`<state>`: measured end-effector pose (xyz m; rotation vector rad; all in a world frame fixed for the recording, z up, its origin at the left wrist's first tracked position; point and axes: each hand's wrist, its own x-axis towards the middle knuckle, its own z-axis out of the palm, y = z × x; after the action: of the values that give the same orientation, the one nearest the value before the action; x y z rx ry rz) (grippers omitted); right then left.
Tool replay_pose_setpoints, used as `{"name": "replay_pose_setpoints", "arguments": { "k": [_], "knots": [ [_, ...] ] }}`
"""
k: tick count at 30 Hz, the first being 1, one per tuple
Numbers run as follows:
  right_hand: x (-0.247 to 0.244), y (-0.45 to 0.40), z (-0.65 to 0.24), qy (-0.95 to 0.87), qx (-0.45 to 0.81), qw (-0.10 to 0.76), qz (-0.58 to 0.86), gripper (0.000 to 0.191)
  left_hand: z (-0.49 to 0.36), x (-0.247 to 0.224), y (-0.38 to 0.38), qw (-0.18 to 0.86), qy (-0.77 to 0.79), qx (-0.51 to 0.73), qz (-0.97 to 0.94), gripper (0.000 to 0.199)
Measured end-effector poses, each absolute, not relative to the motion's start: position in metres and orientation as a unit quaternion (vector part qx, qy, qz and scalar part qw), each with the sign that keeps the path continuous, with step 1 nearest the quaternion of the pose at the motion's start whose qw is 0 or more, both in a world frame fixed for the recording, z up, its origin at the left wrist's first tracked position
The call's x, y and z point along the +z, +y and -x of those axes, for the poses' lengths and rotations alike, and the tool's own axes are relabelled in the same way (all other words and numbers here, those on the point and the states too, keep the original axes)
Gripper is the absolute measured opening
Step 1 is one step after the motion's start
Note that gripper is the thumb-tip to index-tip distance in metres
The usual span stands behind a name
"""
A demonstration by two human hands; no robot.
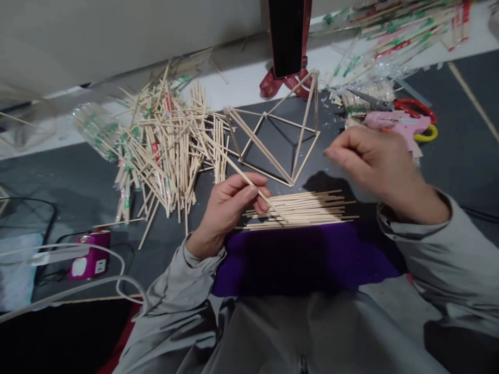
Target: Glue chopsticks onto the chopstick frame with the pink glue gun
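Observation:
My left hand (237, 205) grips a long, thin wooden stick (236, 166), like a disposable chopstick, between thumb and fingers. The stick slants from the big pile down over a row of loose sticks (312, 205). My right hand (374, 169) is raised on the right, thumb and forefinger pinched together. It is slightly blurred, and I cannot make out anything between its fingertips. Beyond my hands stands an open frame (261, 145) of sticks joined at the corners. To its left lies a large tangled pile of wooden sticks (175, 150).
Behind my right hand lie a pink glue gun (401, 124) and scissors (415, 106) with red and yellow handles. A dark phone (288, 36) with a red lanyard is at the back. Plastic-wrapped sticks (405, 39) fill the far right. A magenta power block (91, 254) and cables are at left.

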<state>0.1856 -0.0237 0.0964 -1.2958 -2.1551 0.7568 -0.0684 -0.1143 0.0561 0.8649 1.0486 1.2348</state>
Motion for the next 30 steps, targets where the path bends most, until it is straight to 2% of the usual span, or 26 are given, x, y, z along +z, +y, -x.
{"name": "replay_pose_setpoints", "arguments": {
  "k": [2, 3, 6, 8, 10, 13, 15, 16, 18, 20, 23, 27, 30],
  "knots": [
    [0.101, 0.002, -0.191, -0.804, 0.158, 0.258, 0.513, 0.015, 0.068, 0.055, -0.114, 0.612, 0.451, 0.529, -0.377, 0.025],
    [0.103, 0.018, -0.195, -0.801, 0.108, 0.274, 0.521, 0.019, 0.068, 0.054, -0.114, 0.615, 0.45, 0.526, -0.378, 0.025],
    [0.109, 0.062, -0.206, -0.801, 0.006, 0.255, 0.541, 0.043, 0.067, 0.054, -0.116, 0.619, 0.442, 0.523, -0.385, 0.021],
    [0.111, 0.074, -0.212, -0.788, -0.01, 0.269, 0.553, 0.045, 0.068, 0.056, -0.118, 0.615, 0.444, 0.523, -0.389, 0.019],
    [0.113, 0.066, -0.213, -0.778, 0.014, 0.326, 0.537, 0.036, 0.068, 0.059, -0.121, 0.608, 0.454, 0.519, -0.394, 0.018],
    [0.121, 0.024, -0.202, -0.756, 0.139, 0.417, 0.485, 0.023, 0.066, 0.068, -0.125, 0.603, 0.467, 0.503, -0.407, 0.018],
    [0.129, -0.007, -0.187, -0.75, 0.274, 0.388, 0.461, 0.016, 0.064, 0.077, -0.126, 0.598, 0.468, 0.492, -0.426, 0.018],
    [0.133, -0.019, -0.179, -0.758, 0.343, 0.339, 0.439, 0.015, 0.062, 0.082, -0.125, 0.593, 0.467, 0.485, -0.442, 0.018],
    [0.138, -0.035, -0.164, -0.784, 0.402, 0.283, 0.379, 0.014, 0.058, 0.09, -0.121, 0.576, 0.466, 0.459, -0.49, 0.018],
    [0.138, -0.039, -0.151, -0.808, 0.425, 0.262, 0.311, 0.014, 0.055, 0.095, -0.116, 0.548, 0.466, 0.426, -0.549, 0.02],
    [0.134, -0.037, -0.139, -0.818, 0.428, 0.29, 0.252, 0.013, 0.051, 0.097, -0.11, 0.504, 0.465, 0.416, -0.597, 0.021],
    [0.138, -0.034, -0.137, -0.811, 0.409, 0.311, 0.281, 0.009, 0.05, 0.098, -0.105, 0.454, 0.477, 0.437, -0.613, 0.018],
    [0.148, -0.028, -0.141, -0.807, 0.379, 0.311, 0.329, 0.01, 0.063, 0.103, -0.094, 0.351, 0.507, 0.493, -0.613, 0.012]
  ]
}}
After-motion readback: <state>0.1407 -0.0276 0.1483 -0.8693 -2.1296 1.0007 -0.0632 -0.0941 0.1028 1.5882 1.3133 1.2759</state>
